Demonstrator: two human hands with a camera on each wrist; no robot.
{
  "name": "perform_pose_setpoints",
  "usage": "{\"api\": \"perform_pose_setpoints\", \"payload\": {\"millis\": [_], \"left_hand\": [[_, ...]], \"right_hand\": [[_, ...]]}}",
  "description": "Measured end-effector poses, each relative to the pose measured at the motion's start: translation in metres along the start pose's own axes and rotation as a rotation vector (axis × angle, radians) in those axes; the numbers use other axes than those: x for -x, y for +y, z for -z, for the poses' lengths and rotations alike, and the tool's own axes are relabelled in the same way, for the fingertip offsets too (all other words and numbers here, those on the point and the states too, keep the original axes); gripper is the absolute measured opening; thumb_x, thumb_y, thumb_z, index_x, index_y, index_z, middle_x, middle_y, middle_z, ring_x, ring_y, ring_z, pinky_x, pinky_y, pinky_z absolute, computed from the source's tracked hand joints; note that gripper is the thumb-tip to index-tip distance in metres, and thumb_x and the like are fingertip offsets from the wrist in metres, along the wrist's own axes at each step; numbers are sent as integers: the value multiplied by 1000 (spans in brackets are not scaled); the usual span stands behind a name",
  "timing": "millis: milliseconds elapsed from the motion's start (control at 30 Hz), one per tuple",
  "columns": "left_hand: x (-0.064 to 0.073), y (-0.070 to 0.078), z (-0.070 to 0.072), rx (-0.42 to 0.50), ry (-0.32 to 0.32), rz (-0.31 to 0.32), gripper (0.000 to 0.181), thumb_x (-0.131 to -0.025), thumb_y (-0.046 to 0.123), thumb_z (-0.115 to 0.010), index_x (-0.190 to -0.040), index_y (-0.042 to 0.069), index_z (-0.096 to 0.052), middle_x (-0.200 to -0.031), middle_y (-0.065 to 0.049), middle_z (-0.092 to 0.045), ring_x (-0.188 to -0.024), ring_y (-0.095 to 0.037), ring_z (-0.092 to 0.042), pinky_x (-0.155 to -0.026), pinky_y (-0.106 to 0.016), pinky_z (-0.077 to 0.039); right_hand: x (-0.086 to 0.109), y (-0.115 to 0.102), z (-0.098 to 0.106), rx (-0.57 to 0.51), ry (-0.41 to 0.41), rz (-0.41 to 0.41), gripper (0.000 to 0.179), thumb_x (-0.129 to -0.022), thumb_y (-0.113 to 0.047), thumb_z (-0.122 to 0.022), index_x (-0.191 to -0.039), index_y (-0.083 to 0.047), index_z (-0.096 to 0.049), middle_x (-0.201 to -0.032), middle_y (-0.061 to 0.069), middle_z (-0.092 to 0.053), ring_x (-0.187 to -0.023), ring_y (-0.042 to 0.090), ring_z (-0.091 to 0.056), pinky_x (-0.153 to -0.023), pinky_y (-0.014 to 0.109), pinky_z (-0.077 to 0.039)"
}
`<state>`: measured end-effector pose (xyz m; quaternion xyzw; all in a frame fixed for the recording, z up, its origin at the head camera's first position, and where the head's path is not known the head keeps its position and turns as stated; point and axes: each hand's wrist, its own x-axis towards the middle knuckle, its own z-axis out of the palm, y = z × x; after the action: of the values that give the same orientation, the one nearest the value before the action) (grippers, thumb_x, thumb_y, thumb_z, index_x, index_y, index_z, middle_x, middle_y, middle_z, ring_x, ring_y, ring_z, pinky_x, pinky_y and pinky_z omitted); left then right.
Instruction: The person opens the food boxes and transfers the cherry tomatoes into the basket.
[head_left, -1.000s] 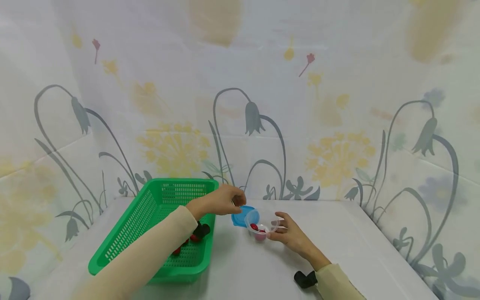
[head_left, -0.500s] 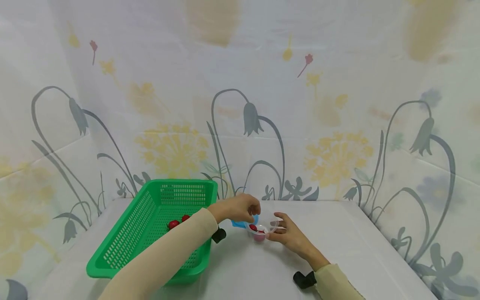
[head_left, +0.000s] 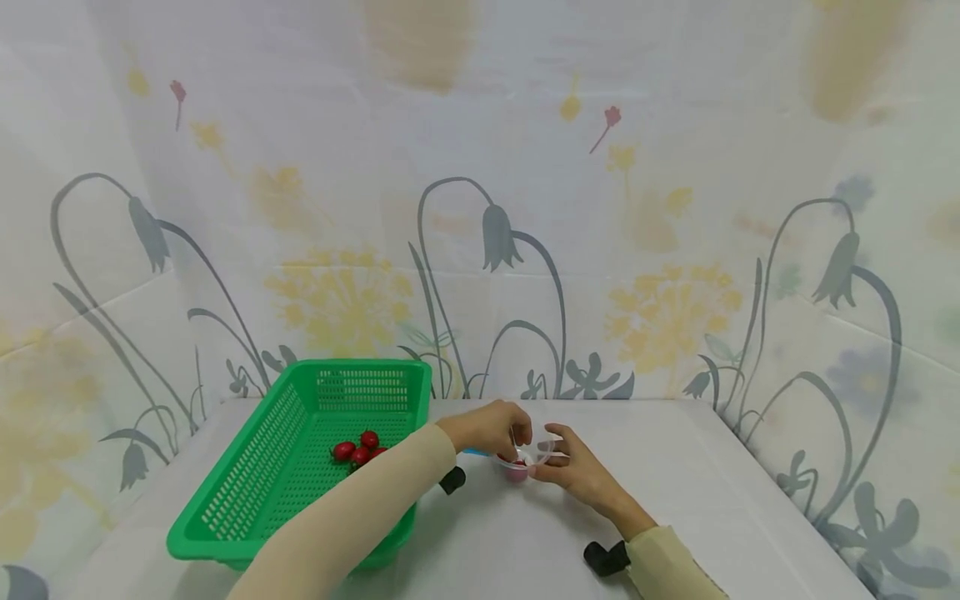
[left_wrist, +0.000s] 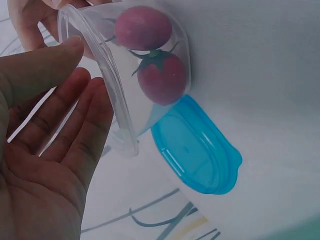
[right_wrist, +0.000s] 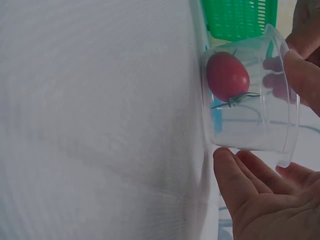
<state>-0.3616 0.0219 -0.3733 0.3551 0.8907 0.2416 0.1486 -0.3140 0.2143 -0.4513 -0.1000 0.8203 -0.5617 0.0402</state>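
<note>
A clear plastic container (right_wrist: 250,130) stands on the table, with red cherry tomatoes (left_wrist: 162,77) inside; two show in the left wrist view. My right hand (head_left: 581,467) holds the container from its right side, thumb and fingers around the wall. My left hand (head_left: 487,427) reaches over the mouth, and its fingertips show through the clear wall in the right wrist view. Nothing is visible between the left thumb and fingers. A blue lid (left_wrist: 195,147) lies on the table behind the container, mostly hidden in the head view.
To the left stands a green perforated basket (head_left: 251,467) with several red tomatoes (head_left: 343,452) in it; the left forearm crosses over its right edge. Black wrist devices (head_left: 606,558) sit by both cuffs. A flower-printed cloth (head_left: 652,208) hangs behind the white table.
My left hand has moved right from beside the basket edge to the container and down into its mouth. The right hand stays at the container. More basket tomatoes are uncovered.
</note>
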Motion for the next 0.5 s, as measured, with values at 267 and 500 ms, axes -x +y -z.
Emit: {"api": "perform_pose_setpoints", "payload": {"millis": [267,500], "left_hand": [[-10,-1,-4,-28,-34,42,21,-77,2,-78,-95,9,-68,-92,-1,-63,-77,-9,-56,-66,-20,-50],[-16,-6,-12,-135,-45,50,19,-78,6,-78,-91,15,-67,-87,3,-60,-77,-9,-54,-67,-20,-48]], "right_hand": [[-1,2,2,-21,-16,16,88,-80,-25,-77,-147,-5,-23,-138,23,-41,-121,36,-51,-94,46,-46],[-1,1,2,-45,-33,33,88,-81,-23,-77,-147,-3,-22,-137,25,-40,-120,37,-52,-91,43,-48]]}}
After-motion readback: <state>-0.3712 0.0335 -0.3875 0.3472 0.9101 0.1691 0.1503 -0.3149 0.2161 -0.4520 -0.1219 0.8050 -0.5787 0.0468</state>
